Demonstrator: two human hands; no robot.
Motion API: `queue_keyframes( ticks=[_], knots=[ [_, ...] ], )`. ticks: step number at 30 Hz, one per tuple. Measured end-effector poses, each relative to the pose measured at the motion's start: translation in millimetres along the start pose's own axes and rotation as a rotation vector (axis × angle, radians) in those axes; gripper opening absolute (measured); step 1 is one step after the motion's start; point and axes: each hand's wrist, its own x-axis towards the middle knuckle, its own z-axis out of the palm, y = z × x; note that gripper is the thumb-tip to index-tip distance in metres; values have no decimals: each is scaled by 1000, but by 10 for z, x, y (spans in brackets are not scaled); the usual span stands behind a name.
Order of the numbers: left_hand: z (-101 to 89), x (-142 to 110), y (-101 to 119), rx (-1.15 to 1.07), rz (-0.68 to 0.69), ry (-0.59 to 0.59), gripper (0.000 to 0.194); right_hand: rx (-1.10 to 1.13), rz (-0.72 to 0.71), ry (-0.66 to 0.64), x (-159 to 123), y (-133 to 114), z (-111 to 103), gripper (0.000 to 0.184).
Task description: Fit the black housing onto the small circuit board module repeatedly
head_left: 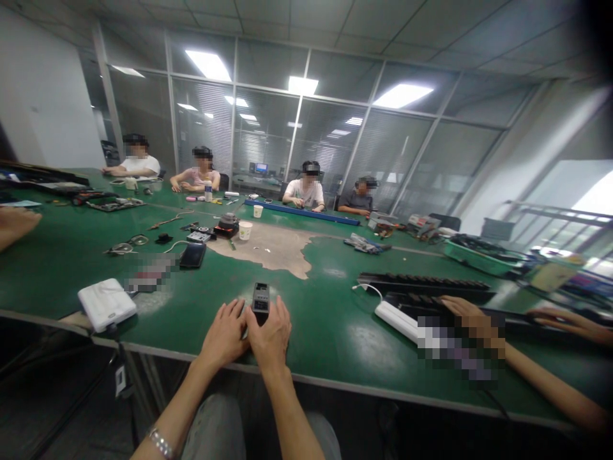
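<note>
A dark, narrow, box-shaped electronic device (261, 295) with slots and openings in its top face stands on the green table in front of me. My right hand (269, 332) grips its near end, thumb at the left side and fingers along the right. Just left of it, my left hand (225, 333) rests on the tabletop with its fingers stretched forward beside the device. The left thumb is partly hidden by the right hand, and whether the left fingertips touch the device I cannot tell.
A white power bank-like box (106, 303) lies left, near a black phone (193, 255). Paper cups (245, 230) stand beyond a bare patch in the table covering. At right, another person's hand (472, 316) rests by black strips and a white bar (397, 321). Several people sit opposite.
</note>
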Motion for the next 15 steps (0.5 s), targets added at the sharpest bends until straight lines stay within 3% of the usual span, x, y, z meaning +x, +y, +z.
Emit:
queue_keyframes(
  ticks=[5, 9, 15],
  knots=[
    [37, -1, -7, -20, 15, 52, 67, 58, -64, 116, 224, 6, -258, 61],
    [57, 7, -1, -21, 6, 67, 70, 38, -57, 156, 273, 317, -397, 61],
    [78, 5, 9, 9, 2, 74, 73, -49, 26, 80, 89, 765, -350, 60]
  ],
)
